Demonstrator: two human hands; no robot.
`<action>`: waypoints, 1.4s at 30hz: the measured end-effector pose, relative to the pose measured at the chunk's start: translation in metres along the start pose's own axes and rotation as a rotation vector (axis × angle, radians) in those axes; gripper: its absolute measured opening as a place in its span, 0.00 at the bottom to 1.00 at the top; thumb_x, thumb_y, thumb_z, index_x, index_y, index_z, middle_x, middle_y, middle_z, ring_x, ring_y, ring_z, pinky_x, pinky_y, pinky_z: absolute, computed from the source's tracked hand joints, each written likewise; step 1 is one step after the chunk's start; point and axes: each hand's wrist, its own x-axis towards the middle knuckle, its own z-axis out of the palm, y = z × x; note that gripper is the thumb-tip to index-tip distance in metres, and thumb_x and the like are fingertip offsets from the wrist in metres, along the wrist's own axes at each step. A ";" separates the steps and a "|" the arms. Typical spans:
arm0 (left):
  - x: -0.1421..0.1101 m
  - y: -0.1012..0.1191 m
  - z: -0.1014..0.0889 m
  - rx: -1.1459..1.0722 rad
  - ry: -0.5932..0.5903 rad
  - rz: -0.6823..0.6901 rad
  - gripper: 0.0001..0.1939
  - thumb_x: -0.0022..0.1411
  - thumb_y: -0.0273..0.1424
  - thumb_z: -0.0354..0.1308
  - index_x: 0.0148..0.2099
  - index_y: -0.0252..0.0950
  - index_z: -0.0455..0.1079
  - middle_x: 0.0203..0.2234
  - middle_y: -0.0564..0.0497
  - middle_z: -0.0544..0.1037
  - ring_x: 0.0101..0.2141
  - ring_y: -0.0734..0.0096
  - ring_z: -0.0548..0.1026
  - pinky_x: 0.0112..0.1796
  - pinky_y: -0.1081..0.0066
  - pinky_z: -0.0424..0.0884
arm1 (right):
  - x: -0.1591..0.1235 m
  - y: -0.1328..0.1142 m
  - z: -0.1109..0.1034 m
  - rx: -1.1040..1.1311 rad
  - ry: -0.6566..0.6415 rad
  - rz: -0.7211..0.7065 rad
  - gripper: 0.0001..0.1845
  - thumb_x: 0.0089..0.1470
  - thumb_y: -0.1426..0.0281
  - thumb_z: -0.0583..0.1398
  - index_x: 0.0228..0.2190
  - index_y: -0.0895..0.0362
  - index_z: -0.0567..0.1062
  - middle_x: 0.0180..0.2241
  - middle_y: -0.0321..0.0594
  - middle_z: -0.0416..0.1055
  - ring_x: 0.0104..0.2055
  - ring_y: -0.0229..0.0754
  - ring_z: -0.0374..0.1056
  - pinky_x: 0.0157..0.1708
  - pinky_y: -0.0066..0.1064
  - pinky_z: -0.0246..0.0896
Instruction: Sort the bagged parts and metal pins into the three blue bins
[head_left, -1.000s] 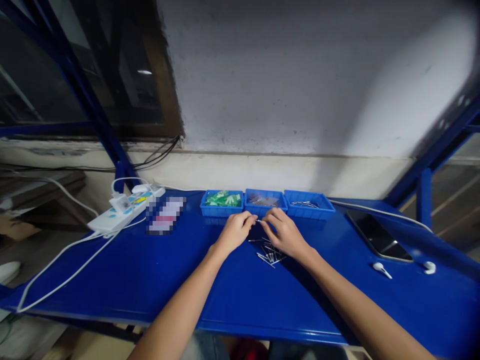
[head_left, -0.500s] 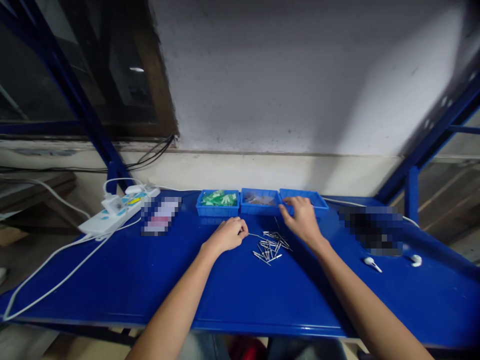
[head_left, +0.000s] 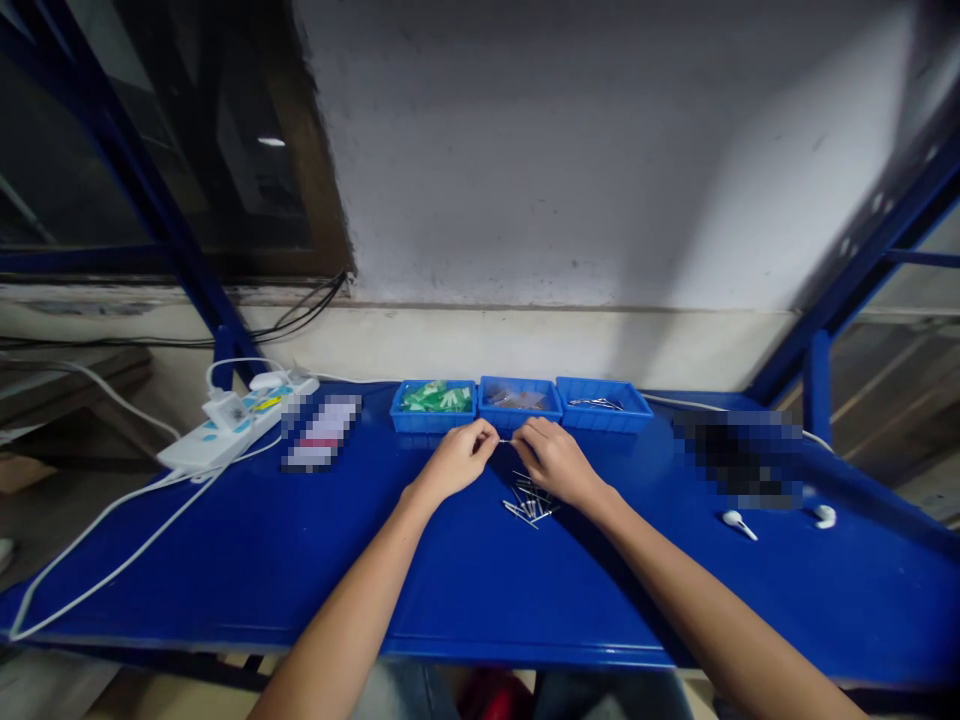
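Observation:
A thin metal rod (head_left: 505,441) spans the small gap between my hands above the blue table (head_left: 450,580). My left hand (head_left: 461,460) is closed in a pinch on its left end. At the other end my right hand (head_left: 559,460) is also closed, with thumb and fingers pinched together; its fingers hide whatever else may be there. Just below the right hand lies a loose pile of slim silvery metal rods (head_left: 529,505), partly covered by that hand.
Along the back stand a blue bin (head_left: 433,422) of green and white packets, another bin (head_left: 519,413) of small brownish pieces, and a third bin (head_left: 611,418) with thin metal pieces. A power strip (head_left: 217,435) and phone (head_left: 324,432) lie left; white earbuds (head_left: 739,523) and a blurred dark object (head_left: 739,460) lie right.
My right hand has come away from the right bin, moving left and down to meet the rod. My left hand has risen slightly, lifting the rod.

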 end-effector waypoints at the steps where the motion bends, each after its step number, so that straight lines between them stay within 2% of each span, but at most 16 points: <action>1: 0.000 0.001 0.000 0.009 0.013 0.005 0.10 0.64 0.33 0.46 0.34 0.37 0.66 0.28 0.53 0.75 0.30 0.72 0.72 0.31 0.74 0.63 | 0.000 0.000 0.000 0.003 0.002 0.002 0.12 0.61 0.70 0.48 0.32 0.58 0.70 0.29 0.43 0.68 0.33 0.42 0.62 0.34 0.33 0.55; 7: 0.001 0.001 0.003 0.056 0.031 -0.033 0.16 0.66 0.36 0.42 0.30 0.37 0.66 0.24 0.53 0.74 0.28 0.71 0.72 0.31 0.74 0.63 | 0.000 -0.006 -0.006 0.032 0.008 -0.084 0.10 0.60 0.66 0.51 0.33 0.56 0.71 0.32 0.43 0.68 0.34 0.42 0.62 0.35 0.33 0.56; 10: 0.000 0.001 0.010 0.061 -0.005 -0.012 0.16 0.66 0.37 0.42 0.33 0.37 0.68 0.27 0.52 0.75 0.30 0.70 0.72 0.33 0.73 0.64 | 0.003 0.004 -0.017 0.014 0.097 -0.060 0.11 0.60 0.68 0.51 0.31 0.56 0.71 0.31 0.43 0.68 0.34 0.42 0.62 0.35 0.33 0.56; 12: -0.002 0.001 0.016 0.107 -0.035 0.031 0.12 0.65 0.34 0.46 0.36 0.38 0.69 0.30 0.52 0.75 0.33 0.69 0.71 0.36 0.71 0.64 | 0.002 0.021 -0.027 -0.032 0.216 0.039 0.12 0.59 0.67 0.51 0.30 0.56 0.71 0.30 0.43 0.67 0.35 0.43 0.62 0.36 0.34 0.56; 14: -0.003 0.003 0.021 0.182 -0.080 0.071 0.08 0.62 0.32 0.50 0.38 0.40 0.70 0.33 0.52 0.74 0.37 0.67 0.69 0.40 0.68 0.63 | -0.001 0.043 -0.035 -0.132 0.353 0.206 0.12 0.59 0.66 0.51 0.31 0.57 0.71 0.31 0.44 0.67 0.36 0.45 0.62 0.37 0.36 0.56; 17: -0.006 0.006 0.025 0.272 -0.172 0.080 0.05 0.60 0.32 0.54 0.37 0.42 0.71 0.36 0.52 0.72 0.41 0.64 0.66 0.42 0.63 0.60 | -0.010 0.070 -0.039 -0.284 0.424 0.441 0.14 0.55 0.61 0.55 0.36 0.58 0.72 0.35 0.49 0.67 0.39 0.50 0.61 0.37 0.39 0.56; 20: -0.006 0.009 0.026 0.341 -0.220 0.050 0.06 0.62 0.31 0.51 0.34 0.40 0.70 0.37 0.51 0.71 0.42 0.64 0.65 0.41 0.63 0.59 | -0.015 0.074 -0.033 -0.254 0.351 0.483 0.14 0.54 0.61 0.55 0.37 0.58 0.72 0.36 0.49 0.68 0.40 0.51 0.61 0.38 0.40 0.56; 25: -0.006 0.007 0.026 0.499 -0.214 0.035 0.10 0.62 0.24 0.45 0.34 0.36 0.66 0.38 0.47 0.69 0.42 0.62 0.63 0.40 0.63 0.59 | -0.006 0.035 -0.014 0.049 0.102 0.239 0.10 0.57 0.64 0.53 0.34 0.56 0.72 0.31 0.42 0.70 0.36 0.45 0.63 0.39 0.37 0.56; 29: -0.005 -0.002 0.020 0.415 -0.142 -0.030 0.09 0.63 0.25 0.44 0.39 0.38 0.65 0.36 0.48 0.72 0.40 0.62 0.65 0.39 0.62 0.59 | -0.002 0.014 -0.008 0.155 -0.071 0.102 0.08 0.55 0.65 0.56 0.34 0.55 0.72 0.32 0.40 0.70 0.37 0.44 0.62 0.38 0.36 0.56; 32: -0.005 -0.003 0.016 0.335 -0.116 -0.005 0.07 0.62 0.31 0.51 0.43 0.41 0.66 0.37 0.51 0.73 0.42 0.62 0.66 0.42 0.61 0.58 | -0.004 0.015 -0.009 0.159 -0.092 0.095 0.07 0.54 0.67 0.57 0.34 0.56 0.72 0.33 0.41 0.70 0.38 0.44 0.62 0.38 0.37 0.56; 35: -0.006 0.002 0.019 0.326 -0.162 0.070 0.09 0.58 0.35 0.57 0.43 0.44 0.68 0.39 0.52 0.72 0.43 0.61 0.65 0.44 0.61 0.57 | -0.005 0.021 -0.011 0.174 -0.081 0.118 0.06 0.55 0.68 0.56 0.33 0.56 0.72 0.32 0.41 0.69 0.37 0.44 0.62 0.39 0.38 0.56; 39: -0.006 0.006 0.026 0.344 -0.208 0.111 0.03 0.60 0.32 0.55 0.36 0.41 0.70 0.37 0.52 0.72 0.43 0.63 0.65 0.42 0.62 0.57 | -0.005 0.022 -0.011 0.185 -0.085 0.126 0.05 0.55 0.68 0.56 0.32 0.56 0.71 0.32 0.41 0.69 0.37 0.43 0.61 0.40 0.38 0.56; 42: -0.005 0.004 0.026 0.326 -0.158 0.088 0.03 0.61 0.30 0.52 0.36 0.39 0.67 0.36 0.52 0.73 0.42 0.63 0.66 0.42 0.62 0.57 | -0.005 0.018 -0.011 0.193 -0.103 0.093 0.05 0.55 0.68 0.56 0.32 0.56 0.71 0.32 0.40 0.68 0.37 0.43 0.61 0.39 0.37 0.56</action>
